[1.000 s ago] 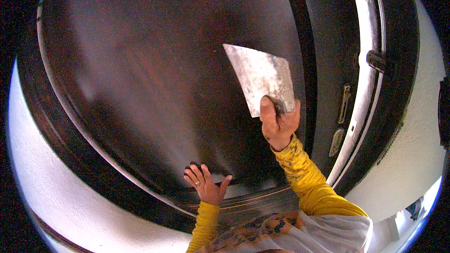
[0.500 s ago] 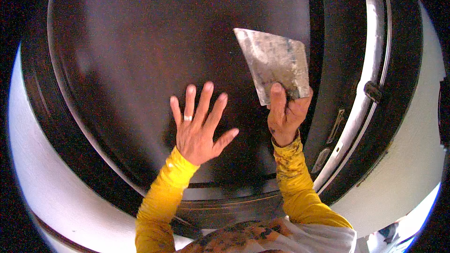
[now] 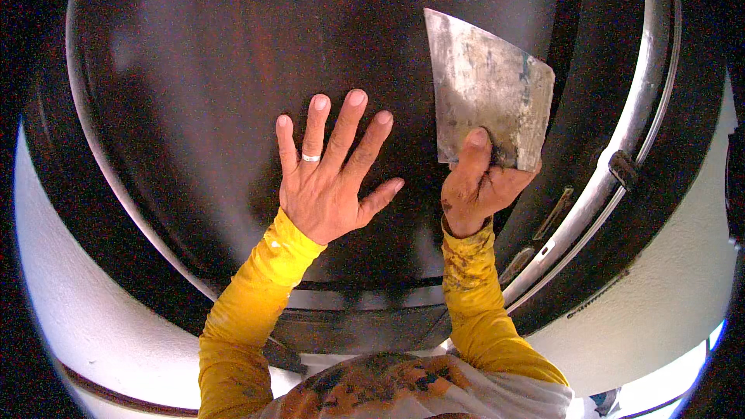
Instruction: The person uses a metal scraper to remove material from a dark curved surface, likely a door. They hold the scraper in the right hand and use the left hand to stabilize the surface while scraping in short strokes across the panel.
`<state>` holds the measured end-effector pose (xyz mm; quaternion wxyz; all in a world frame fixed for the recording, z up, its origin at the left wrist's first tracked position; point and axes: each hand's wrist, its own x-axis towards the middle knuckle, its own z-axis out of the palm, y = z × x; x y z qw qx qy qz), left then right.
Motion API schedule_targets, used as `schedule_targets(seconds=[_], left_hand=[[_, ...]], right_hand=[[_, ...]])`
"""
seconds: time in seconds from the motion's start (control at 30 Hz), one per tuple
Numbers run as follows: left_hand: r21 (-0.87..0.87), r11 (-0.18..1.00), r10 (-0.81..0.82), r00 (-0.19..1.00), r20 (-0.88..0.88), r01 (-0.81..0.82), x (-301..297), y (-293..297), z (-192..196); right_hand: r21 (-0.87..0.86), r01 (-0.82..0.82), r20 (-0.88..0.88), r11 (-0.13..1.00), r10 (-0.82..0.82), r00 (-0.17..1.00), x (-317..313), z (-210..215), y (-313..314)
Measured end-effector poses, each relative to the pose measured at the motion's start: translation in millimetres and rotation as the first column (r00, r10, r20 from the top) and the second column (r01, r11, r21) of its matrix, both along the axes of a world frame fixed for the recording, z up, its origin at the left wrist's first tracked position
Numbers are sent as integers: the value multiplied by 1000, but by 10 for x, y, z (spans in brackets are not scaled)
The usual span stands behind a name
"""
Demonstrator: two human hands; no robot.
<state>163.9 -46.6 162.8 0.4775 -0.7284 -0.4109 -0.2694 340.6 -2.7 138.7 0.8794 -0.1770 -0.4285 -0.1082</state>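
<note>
My left hand [image 3: 330,174] has its fingers spread, with a ring on one of them, in front of a dark brown door-like panel [image 3: 256,46]. It holds nothing; I cannot tell whether its palm touches the panel. To the right, my right hand [image 3: 475,186] grips a flat, worn metal sheet [image 3: 497,93] by its lower edge, thumb laid across the face. This slanted grey plate looks like a scraper blade, stained with dark smudges. The plate stands in front of the panel's right part, and whether it touches the surface cannot be seen.
A bright metal strip [image 3: 644,85] runs along the panel's right side, with a small dark fitting [image 3: 623,169] on it. Latch plates [image 3: 553,212] sit in the dark edge beside it. White walls [image 3: 101,318] flank both sides.
Both hands have moved up in the picture. The metal sheet has shifted up and right in view and turned slightly. The panel and metal strip also shift in view.
</note>
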Motion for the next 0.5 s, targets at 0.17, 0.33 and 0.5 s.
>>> schedule_targets(seconds=[0.17,0.33,0.5], left_hand=[[35,999,-18,999,44,16,-57,-36,-92],[29,999,-17,997,75,15,-119,-33,-195],[50,999,-24,996,81,20,-152,-26,-235]], right_hand=[[-14,97,157,995,-93,983,-39,-90,-50],[-51,156,239,986,-140,961,-41,-177,-94],[1,221,267,975,-213,940,-89,-206,-100]])
